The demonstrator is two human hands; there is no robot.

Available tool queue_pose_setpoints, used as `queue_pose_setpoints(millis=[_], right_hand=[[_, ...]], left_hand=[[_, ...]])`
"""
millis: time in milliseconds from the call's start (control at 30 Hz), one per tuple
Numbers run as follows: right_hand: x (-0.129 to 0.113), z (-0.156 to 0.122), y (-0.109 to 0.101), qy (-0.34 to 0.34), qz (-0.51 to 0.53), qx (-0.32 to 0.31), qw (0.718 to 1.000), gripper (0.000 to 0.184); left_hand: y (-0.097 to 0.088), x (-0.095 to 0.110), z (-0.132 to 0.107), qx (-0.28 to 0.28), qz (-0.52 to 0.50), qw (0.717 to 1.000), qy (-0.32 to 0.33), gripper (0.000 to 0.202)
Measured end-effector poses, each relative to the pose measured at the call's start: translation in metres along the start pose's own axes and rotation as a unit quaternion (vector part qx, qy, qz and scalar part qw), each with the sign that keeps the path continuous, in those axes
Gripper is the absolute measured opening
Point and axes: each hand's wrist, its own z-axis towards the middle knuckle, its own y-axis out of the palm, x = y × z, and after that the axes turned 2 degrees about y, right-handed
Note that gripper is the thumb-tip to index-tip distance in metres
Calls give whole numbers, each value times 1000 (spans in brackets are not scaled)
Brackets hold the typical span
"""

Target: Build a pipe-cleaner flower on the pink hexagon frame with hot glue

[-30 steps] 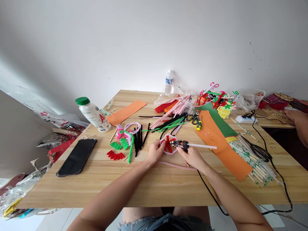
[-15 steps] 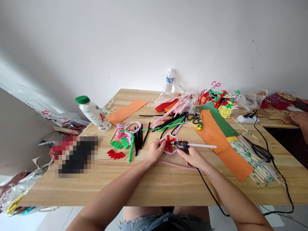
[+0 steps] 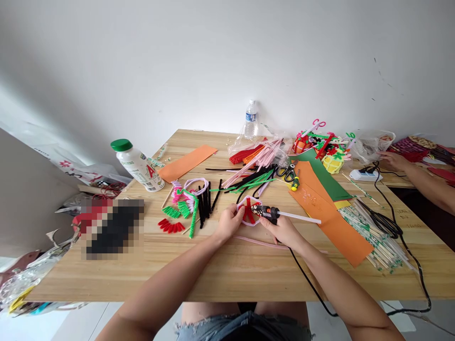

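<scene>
My left hand (image 3: pixel 229 219) pinches the left edge of a pipe-cleaner ring (image 3: pixel 253 224), pale lilac around its rim with red strips crossing inside. In my right hand (image 3: pixel 282 229) is a black hot glue gun (image 3: pixel 269 213), a long whitish glue stick (image 3: pixel 300 217) poking out of its back. The gun's nozzle points left, over the red strips; whether it touches them I cannot tell. A pale pink pipe cleaner (image 3: pixel 254 241) lies just below the ring. Left of my hands are bent green pipe cleaners (image 3: pixel 194 218), red coils (image 3: pixel 171 226) and black pieces (image 3: pixel 204 203).
Behind my hands lie bundled pipe cleaners (image 3: pixel 263 163), scissors (image 3: pixel 287 173) and a water bottle (image 3: pixel 250 118). Orange paper (image 3: pixel 330 218), wrapped sticks (image 3: pixel 378 241) and a power strip (image 3: pixel 365 175) are at right. A white bottle (image 3: pixel 138 166) stands left. Another person's hand (image 3: pixel 393 161) reaches in.
The glue gun's nozzle has shifted slightly left and up over the ring. At far right, the other person's arm has reached further in, toward the plastic bag. My left hand stays nearly still.
</scene>
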Motion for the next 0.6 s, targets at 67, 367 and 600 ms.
queue_pose_setpoints(millis=[67,367,600], right_hand=[[1,0,1,2,-3,-5,1000,45],[-2,-3,-4,-5,20,-28,999,47],[0,-2,-4,-7,-8,-20,1000,44]], left_hand=[[0,1,0,2,5,1000,0,39],[-2,8,-1,-7,3,1000,-15,37],[-1,6,-1,4,11,1000,-26,36]])
